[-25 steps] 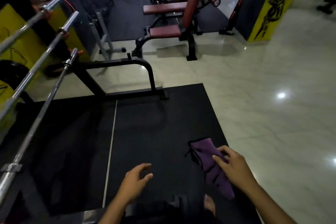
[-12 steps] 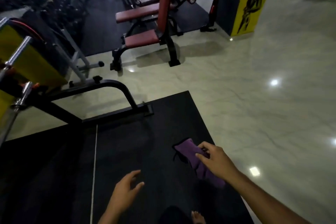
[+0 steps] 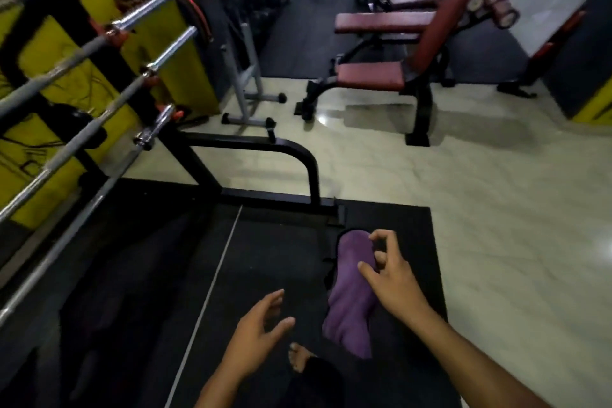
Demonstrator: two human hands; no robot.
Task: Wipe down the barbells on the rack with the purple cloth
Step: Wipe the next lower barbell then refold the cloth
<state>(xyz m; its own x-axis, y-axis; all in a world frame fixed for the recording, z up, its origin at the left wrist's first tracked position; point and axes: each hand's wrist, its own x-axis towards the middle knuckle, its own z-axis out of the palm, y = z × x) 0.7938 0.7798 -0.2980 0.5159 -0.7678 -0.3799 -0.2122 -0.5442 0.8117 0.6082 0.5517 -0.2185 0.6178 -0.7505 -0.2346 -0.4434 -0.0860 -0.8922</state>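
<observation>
The right hand (image 3: 395,278) has the purple cloth (image 3: 351,295) draped beneath its curled fingers (image 3: 381,237), the thumb crossing the upper half of the fabric and the forefinger arched above its top end; whether the fingertips actually pinch the fabric or only rest against it cannot be told, since motion blur softens that edge. The cloth hangs long and bunched, its lower end trailing down past the wrist side of the hand toward a bare foot (image 3: 299,358) on the black mat (image 3: 132,275). The left hand (image 3: 256,331) sits just below and to the thumb side of the cloth, fingers spread and relaxed, holding nothing. The barbells (image 3: 99,129) lie well apart from both hands, far out past the left hand's little-finger side, stacked on the black rack (image 3: 251,149) with their chrome sleeves pointing toward the tiled floor (image 3: 496,209). The likeliest trouble, as I judge it, is the loose hold: if the grip is as light as it looks, the dangling tail could slip free or drop to the mat while the arm swings across. A trailing end could also snag on a rack hook or collar, and a bunched cloth would wipe only a narrow strip of steel.
</observation>
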